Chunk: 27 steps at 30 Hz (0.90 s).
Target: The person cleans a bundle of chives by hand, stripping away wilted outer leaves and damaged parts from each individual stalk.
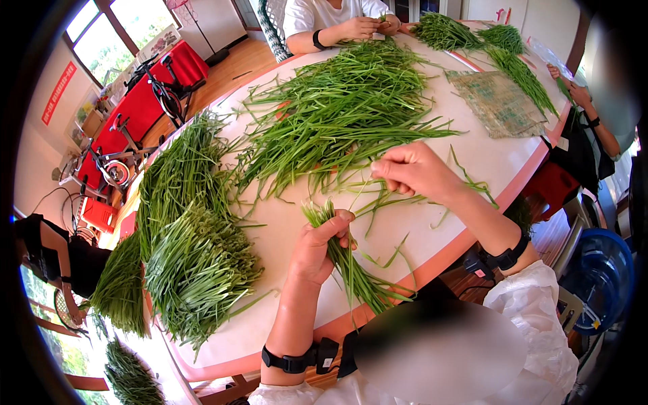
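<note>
My left hand (318, 247) is closed around a small bundle of garlic chives (361, 273). The pale cut ends poke up above the thumb, and the leaves trail down toward the table's near edge. To the right and a little farther off, my right hand (413, 173) pinches a thin pale strand (362, 190) that slants down toward the bundle's top. Beyond both hands spreads a large loose heap of garlic chives (337, 108). Several stray leaves lie on the table under my right hand.
The white table (283, 304) has a pink border. Thick stacked chives (199, 270) line its left side. A worn greenish sheet (498, 101) lies at the right. Other people handle chives at the far side and right. A blue plastic tub (597, 280) stands at lower right.
</note>
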Each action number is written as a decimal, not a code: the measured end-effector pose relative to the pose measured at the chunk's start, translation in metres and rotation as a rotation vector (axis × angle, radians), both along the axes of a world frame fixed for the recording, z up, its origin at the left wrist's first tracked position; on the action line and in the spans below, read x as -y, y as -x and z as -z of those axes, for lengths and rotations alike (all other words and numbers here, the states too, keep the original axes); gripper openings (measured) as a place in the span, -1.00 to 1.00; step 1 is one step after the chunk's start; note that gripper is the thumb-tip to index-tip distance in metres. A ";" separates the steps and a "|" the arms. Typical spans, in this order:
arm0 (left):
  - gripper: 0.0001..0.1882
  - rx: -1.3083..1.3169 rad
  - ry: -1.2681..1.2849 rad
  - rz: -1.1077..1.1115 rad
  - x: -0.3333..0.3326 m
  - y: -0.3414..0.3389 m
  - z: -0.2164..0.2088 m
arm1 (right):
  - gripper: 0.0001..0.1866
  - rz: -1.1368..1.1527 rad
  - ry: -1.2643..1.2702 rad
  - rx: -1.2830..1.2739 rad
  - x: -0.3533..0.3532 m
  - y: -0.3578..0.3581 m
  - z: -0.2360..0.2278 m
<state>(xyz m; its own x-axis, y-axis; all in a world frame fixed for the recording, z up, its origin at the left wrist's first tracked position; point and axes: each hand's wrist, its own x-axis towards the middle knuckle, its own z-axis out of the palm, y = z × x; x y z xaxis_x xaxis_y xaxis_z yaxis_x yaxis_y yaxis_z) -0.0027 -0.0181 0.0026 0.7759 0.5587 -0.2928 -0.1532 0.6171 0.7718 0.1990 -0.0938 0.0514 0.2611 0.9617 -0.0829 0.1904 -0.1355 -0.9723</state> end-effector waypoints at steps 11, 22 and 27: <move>-0.84 0.014 0.011 0.026 0.002 -0.002 -0.003 | -0.80 0.358 -0.020 1.226 0.079 -0.086 0.024; -0.79 -0.013 -0.008 0.023 0.003 0.000 -0.006 | -0.73 -0.163 -0.184 0.209 0.022 0.024 0.013; -0.81 0.000 -0.020 0.040 0.005 -0.005 -0.008 | -0.72 -0.243 -0.122 -0.208 0.002 0.030 0.012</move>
